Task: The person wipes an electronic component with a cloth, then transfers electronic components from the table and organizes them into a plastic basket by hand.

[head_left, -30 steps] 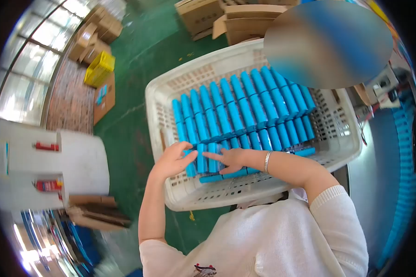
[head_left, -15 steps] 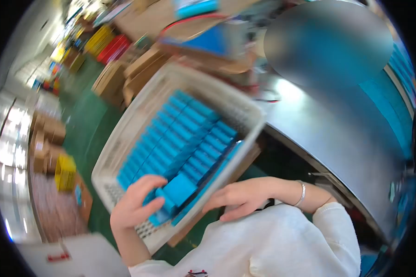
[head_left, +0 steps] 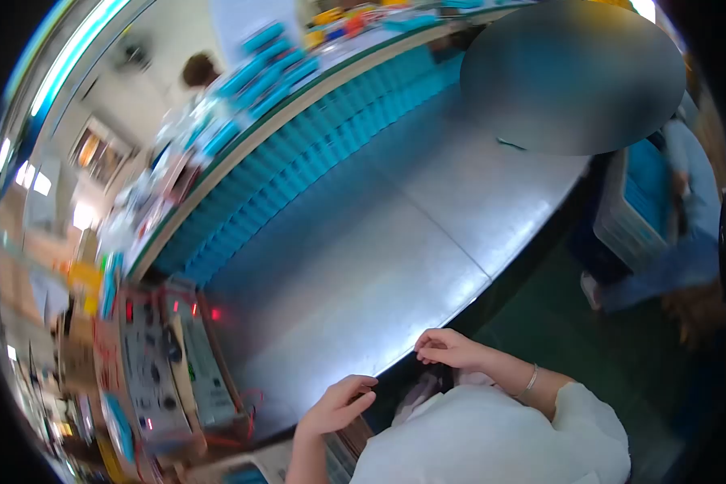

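Note:
My left hand (head_left: 340, 403) is near the front edge of a grey metal table (head_left: 363, 266), its thumb and fingers apart and nothing between them. To the right, my right hand (head_left: 448, 348) hovers by the same edge with its fingers loosely curled; nothing shows in it. Stacked blue pieces (head_left: 298, 153) stand in a long row along the table's far side. A part of the pale crate (head_left: 278, 458) shows at the bottom, below my left hand.
Electrical boxes with red lights (head_left: 157, 363) stand at the left. Blue packs (head_left: 270, 68) lie on a raised shelf (head_left: 169, 226) behind the row. At the right, a person in blue (head_left: 694, 194) is beside a crate (head_left: 621, 214) holding blue pieces. A blurred oval hides the upper right.
The view has swung right from the crate of blue cylinders to the metal table. My left hand has left the blue pieces in the crate; my right hand had left them earlier.

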### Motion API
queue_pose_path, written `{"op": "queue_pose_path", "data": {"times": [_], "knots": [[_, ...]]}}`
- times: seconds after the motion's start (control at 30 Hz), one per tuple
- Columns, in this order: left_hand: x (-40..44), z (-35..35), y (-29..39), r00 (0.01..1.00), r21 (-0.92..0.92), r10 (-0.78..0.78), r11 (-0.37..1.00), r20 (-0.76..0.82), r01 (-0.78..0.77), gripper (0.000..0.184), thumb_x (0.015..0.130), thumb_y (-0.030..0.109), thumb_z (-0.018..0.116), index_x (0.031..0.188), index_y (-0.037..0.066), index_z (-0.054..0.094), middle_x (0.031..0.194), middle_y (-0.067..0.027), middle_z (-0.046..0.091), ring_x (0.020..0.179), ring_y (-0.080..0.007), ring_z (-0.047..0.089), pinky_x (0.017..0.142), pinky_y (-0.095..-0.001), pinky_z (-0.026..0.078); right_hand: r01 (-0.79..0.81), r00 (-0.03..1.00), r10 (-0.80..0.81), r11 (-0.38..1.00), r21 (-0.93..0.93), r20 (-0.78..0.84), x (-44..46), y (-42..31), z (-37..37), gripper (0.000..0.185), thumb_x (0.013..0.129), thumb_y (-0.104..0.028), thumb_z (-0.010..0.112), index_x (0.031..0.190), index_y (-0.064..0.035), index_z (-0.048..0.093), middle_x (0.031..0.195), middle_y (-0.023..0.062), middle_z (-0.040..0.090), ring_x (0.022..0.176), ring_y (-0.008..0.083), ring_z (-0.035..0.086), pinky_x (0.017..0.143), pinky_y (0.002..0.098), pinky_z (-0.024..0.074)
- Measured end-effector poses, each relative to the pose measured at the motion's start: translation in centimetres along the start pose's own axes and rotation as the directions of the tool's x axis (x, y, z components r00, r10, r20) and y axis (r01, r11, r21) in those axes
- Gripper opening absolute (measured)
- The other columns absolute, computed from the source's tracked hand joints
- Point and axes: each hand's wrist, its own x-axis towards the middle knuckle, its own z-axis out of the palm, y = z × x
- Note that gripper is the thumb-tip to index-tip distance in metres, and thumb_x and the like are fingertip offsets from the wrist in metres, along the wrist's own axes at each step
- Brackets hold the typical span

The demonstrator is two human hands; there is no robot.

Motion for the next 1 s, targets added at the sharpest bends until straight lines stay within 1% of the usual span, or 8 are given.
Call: {"op": "queue_pose_path", "data": {"times": [0.07,0.23,0.5,0.57,0.7,0.77,0.87,1.0], "knots": [[4.0,-0.3,-0.1,0.997,0.071,0.052,0.996,0.055,-0.056,0.032,0.089,0.021,0.053,0.113,0.000,0.053,0.107,-0.0120,0.058,0.098,-0.0200,0.057,0.086,-0.0314,0.045,0.024,0.957,-0.093,0.969,-0.248,-0.273,-1.2,1.3,-1.8,0.018,0.085,-0.015,0.058,0.097,-0.0008,0.057,0.085,0.0052,0.060,0.079,0.0115,0.057,0.071,0.0261,0.0474],[14.0,-0.9,0.6,0.959,0.262,0.124,0.946,0.256,-0.193,0.033,0.088,0.023,0.056,0.110,-0.001,0.055,0.103,-0.0136,0.060,0.090,-0.0216,0.060,0.078,-0.0331,0.048,0.101,0.808,-0.134,0.991,-0.089,-0.573,-4.7,2.3,-3.2,0.017,0.085,-0.015,0.057,0.096,-0.0011,0.057,0.083,0.0044,0.059,0.077,0.0107,0.056,0.070,0.0253,0.0474],[23.7,6.2,9.7,0.745,0.466,0.440,0.588,0.501,-0.661,0.038,0.083,0.028,0.059,0.107,-0.002,0.054,0.102,-0.0195,0.057,0.092,-0.0354,0.056,0.079,-0.0362,0.046,0.074,0.500,-0.027,0.997,0.012,-0.865,-12.1,6.9,-7.2,0.022,0.085,-0.019,0.058,0.097,-0.0021,0.058,0.087,0.0068,0.062,0.077,0.0139,0.060,0.069,0.0274,0.0488],[25.1,8.7,11.9,0.667,0.310,0.430,0.645,0.609,-0.698,0.038,0.083,0.027,0.059,0.107,-0.001,0.053,0.103,-0.0194,0.057,0.093,-0.0358,0.056,0.079,-0.0380,0.046,-0.195,0.340,-0.080,0.969,-0.153,-0.937,-15.3,8.5,-8.2,0.023,0.085,-0.022,0.058,0.100,-0.0035,0.058,0.086,0.0063,0.061,0.080,0.0168,0.061,0.072,0.0303,0.0497],[28.7,13.5,14.6,0.551,0.241,0.501,0.555,0.667,-0.796,0.036,0.085,0.027,0.056,0.107,-0.001,0.053,0.103,-0.0187,0.054,0.089,-0.0323,0.056,0.078,-0.0360,0.046,-0.364,0.140,0.080,0.931,0.024,-0.987,-21.4,16.9,-13.4,0.027,0.081,-0.026,0.060,0.095,-0.0035,0.058,0.082,0.0070,0.062,0.074,0.0166,0.061,0.064,0.0291,0.0495],[30.3,15.6,16.3,0.607,0.292,0.482,0.577,0.632,-0.762,0.036,0.084,0.026,0.057,0.106,-0.001,0.053,0.104,-0.0186,0.054,0.090,-0.0324,0.056,0.080,-0.0359,0.046,0.026,0.076,0.482,0.874,0.485,-0.873,-24.3,19.6,-16.3,0.021,0.080,-0.023,0.060,0.092,-0.0055,0.059,0.078,0.0068,0.062,0.068,0.0162,0.061,0.056,0.0296,0.0481],[33.1,18.5,18.4,0.725,0.365,0.457,0.648,0.515,-0.668,0.036,0.083,0.026,0.059,0.105,-0.002,0.054,0.107,-0.0210,0.052,0.095,-0.0353,0.054,0.083,-0.0374,0.045,0.044,-0.059,0.610,0.793,0.608,-0.790,-27.5,22.8,-21.2,0.016,0.081,-0.016,0.054,0.094,-0.0072,0.055,0.078,0.0061,0.059,0.063,0.0151,0.059,0.052,0.0291,0.0463],[36.7,20.1,18.6,0.807,0.455,0.527,0.669,0.267,-0.588,0.041,0.077,0.026,0.063,0.105,-0.003,0.053,0.110,-0.0283,0.049,0.101,-0.0421,0.050,0.086,-0.0418,0.043,-0.014,-0.078,0.532,0.845,0.534,-0.843,-28.7,24.9,-27.3,0.015,0.079,-0.010,0.053,0.093,-0.0050,0.055,0.076,0.0068,0.059,0.057,0.0157,0.057,0.046,0.0274,0.0447]]}}
